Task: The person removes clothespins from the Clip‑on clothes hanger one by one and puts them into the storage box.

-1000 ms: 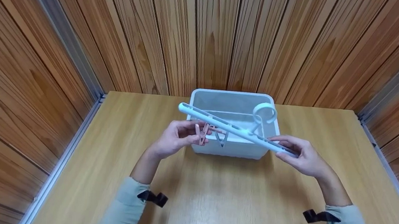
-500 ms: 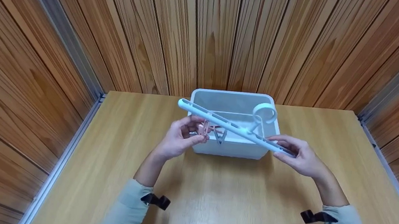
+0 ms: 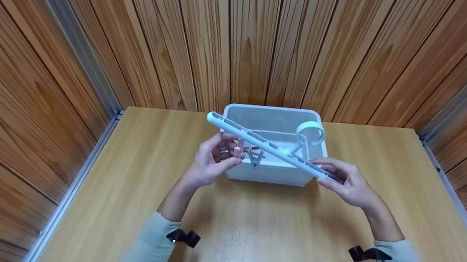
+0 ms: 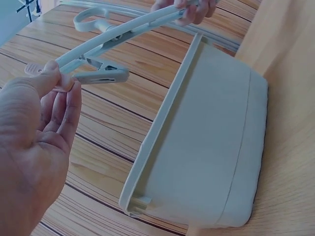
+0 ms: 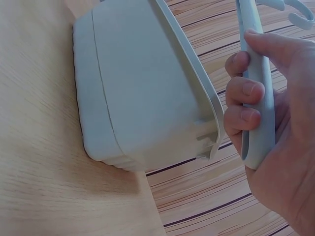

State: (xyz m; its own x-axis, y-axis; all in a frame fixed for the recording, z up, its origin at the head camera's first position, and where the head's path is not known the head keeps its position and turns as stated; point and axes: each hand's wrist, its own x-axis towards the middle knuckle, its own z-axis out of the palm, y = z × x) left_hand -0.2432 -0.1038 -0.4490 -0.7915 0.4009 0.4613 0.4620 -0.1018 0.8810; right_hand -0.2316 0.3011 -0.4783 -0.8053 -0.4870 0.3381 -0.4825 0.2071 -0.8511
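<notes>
Holding a pale blue clip hanger bar [image 3: 271, 147] over a white plastic bin [image 3: 276, 122], both hands are working just above the bin's near rim. The right hand [image 3: 348, 186] is curling its fingers round the bar's right end; the left hand [image 3: 211, 163] is pinching a pink clothespin [image 3: 238, 149] that is hanging under the bar near its left end. One grey clothespin [image 3: 257, 158] is dangling just beside the pink one. The bar is tilting, its left end far and poking past the bin's left wall.

The bin is sitting at the table's [image 3: 256, 239] far edge, against the wood-panelled wall, with bare tabletop lying left, right and near.

The left wrist view is showing the grey clothespin [image 4: 101, 76] clearly and the hanger's ring hook [image 4: 91, 19]. The right wrist view is showing three fingertips [image 5: 243, 91] wrapping the bar [image 5: 258, 88] beside the bin's outer corner [image 5: 147, 93].
</notes>
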